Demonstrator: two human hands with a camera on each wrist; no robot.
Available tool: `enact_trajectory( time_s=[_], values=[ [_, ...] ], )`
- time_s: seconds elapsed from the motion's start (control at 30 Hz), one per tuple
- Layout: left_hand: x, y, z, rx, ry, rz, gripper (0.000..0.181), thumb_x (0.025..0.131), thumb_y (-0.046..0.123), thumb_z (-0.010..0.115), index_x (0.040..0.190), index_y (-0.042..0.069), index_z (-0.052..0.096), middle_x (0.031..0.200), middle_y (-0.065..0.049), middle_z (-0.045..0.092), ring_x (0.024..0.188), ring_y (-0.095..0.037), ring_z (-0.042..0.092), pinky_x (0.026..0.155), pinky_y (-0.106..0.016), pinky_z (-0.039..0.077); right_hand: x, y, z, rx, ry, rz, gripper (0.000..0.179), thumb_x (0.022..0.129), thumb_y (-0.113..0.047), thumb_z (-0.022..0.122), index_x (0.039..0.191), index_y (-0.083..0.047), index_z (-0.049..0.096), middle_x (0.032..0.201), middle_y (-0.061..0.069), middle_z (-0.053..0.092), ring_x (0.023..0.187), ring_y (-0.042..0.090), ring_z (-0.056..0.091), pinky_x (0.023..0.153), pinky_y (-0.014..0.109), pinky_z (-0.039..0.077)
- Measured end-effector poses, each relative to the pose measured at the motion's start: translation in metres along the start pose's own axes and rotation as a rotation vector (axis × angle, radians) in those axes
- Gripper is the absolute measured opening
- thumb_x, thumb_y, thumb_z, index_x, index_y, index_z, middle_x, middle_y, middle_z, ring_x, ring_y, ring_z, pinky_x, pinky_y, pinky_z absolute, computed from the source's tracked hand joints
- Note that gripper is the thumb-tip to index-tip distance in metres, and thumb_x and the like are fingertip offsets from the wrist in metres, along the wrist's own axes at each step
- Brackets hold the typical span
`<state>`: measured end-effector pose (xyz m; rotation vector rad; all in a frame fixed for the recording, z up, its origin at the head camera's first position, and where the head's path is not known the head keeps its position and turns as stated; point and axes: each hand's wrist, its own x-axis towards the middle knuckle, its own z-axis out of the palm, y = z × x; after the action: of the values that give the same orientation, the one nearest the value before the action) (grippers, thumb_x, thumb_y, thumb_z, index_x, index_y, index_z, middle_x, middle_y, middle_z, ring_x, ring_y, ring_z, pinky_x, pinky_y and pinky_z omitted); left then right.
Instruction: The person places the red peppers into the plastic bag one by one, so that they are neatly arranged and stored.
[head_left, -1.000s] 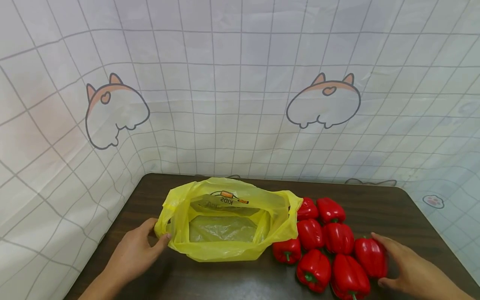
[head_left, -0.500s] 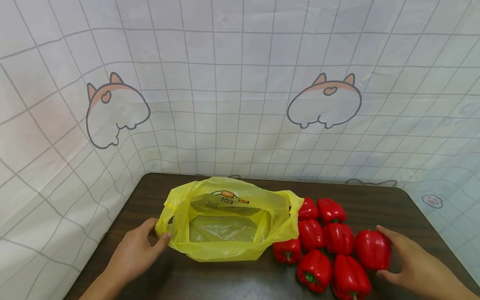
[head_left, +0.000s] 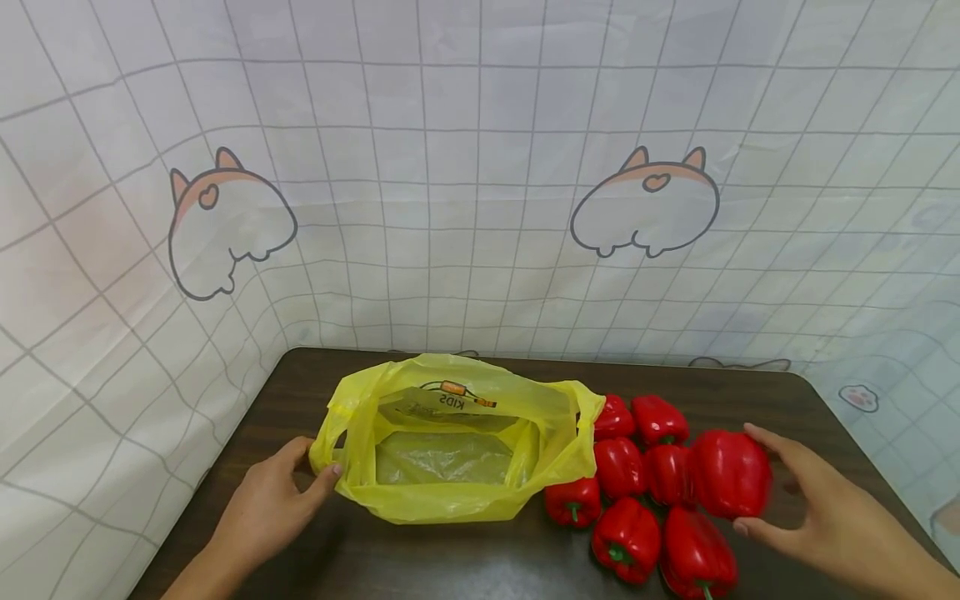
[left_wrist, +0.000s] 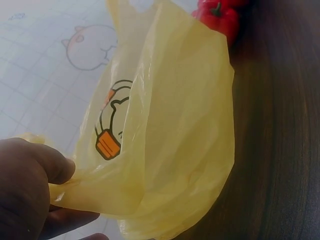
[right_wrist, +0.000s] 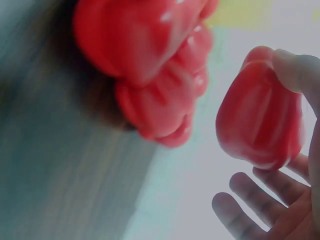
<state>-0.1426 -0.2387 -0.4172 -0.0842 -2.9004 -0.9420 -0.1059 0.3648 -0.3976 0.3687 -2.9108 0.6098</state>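
We identify a table (head_left: 450, 562) with a dark brown, wood-grained top and rounded far corners. Behind it and along both sides, we observe a creased white backdrop (head_left: 435, 283) with a grey grid. On the backdrop we locate a left animal print (head_left: 232, 225) and a right animal print (head_left: 645, 208), each with orange ears and a heart mark. Beyond the table's right edge, we note a paw print (head_left: 858, 398) with pink pads.

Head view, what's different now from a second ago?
The right hand has lifted the glossy red bell pepper off the dark wood-grain table, up and slightly toward the yellow plastic bag. The left hand still grips the bag; the other peppers stayed put.
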Motion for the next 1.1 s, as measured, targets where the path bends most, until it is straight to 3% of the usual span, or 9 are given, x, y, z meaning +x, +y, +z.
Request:
enact_trajectory(
  time_s=[0.13,0.33,0.57,0.77,1.1],
  values=[
    [-0.001,0.001,0.0,-0.004,-0.006,-0.016,0.043,0.097,0.046,0.07,0.118,0.009,0.063,0.099,-0.004,0.071,0.055,-0.014,0.051,0.054,-0.034,0.044,0.005,-0.018,-0.006,-0.022,0.059,-0.081,0.113,0.068,-0.049,0.095,0.158,-0.017,0.035,0.133,0.013,0.059,0.094,0.023,0.07,0.062,0.03,0.055],
    [-0.001,0.001,0.0,-0.016,-0.017,-0.037,0.041,0.097,0.045,0.072,0.117,0.01,0.064,0.097,-0.002,0.071,0.054,-0.015,0.05,0.053,-0.033,0.043,0.016,-0.042,-0.015,-0.029,0.103,-0.173,0.113,0.067,-0.045,0.097,0.159,-0.024,0.036,0.13,0.002,0.059,0.092,0.005,0.064,0.064,0.031,0.055],
    [-0.001,0.002,0.001,-0.017,-0.006,-0.02,0.039,0.097,0.043,0.072,0.117,0.01,0.065,0.103,-0.004,0.072,0.056,-0.014,0.052,0.057,-0.034,0.045,0.024,-0.07,-0.022,0.032,0.082,-0.236,0.112,0.069,-0.042,0.097,0.16,-0.025,0.033,0.135,-0.004,0.055,0.096,0.006,0.066,0.073,0.03,0.056],
    [0.002,0.002,0.002,-0.02,-0.014,-0.008,0.04,0.097,0.043,0.071,0.118,0.01,0.064,0.104,-0.004,0.071,0.059,-0.014,0.053,0.059,-0.035,0.046,0.021,-0.093,-0.024,0.07,0.068,-0.27,0.109,0.07,-0.04,0.097,0.159,-0.027,0.034,0.126,-0.014,0.056,0.097,0.003,0.062,0.072,0.029,0.055],
    [0.003,0.002,0.002,-0.007,-0.018,-0.006,0.041,0.097,0.044,0.07,0.119,0.009,0.065,0.105,-0.004,0.072,0.062,-0.013,0.054,0.062,-0.036,0.047,0.038,-0.127,-0.03,0.079,0.083,-0.398,0.111,0.068,-0.034,0.099,0.158,-0.022,0.036,0.14,-0.012,0.053,0.107,0.005,0.057,0.083,0.026,0.053]
  ],
)
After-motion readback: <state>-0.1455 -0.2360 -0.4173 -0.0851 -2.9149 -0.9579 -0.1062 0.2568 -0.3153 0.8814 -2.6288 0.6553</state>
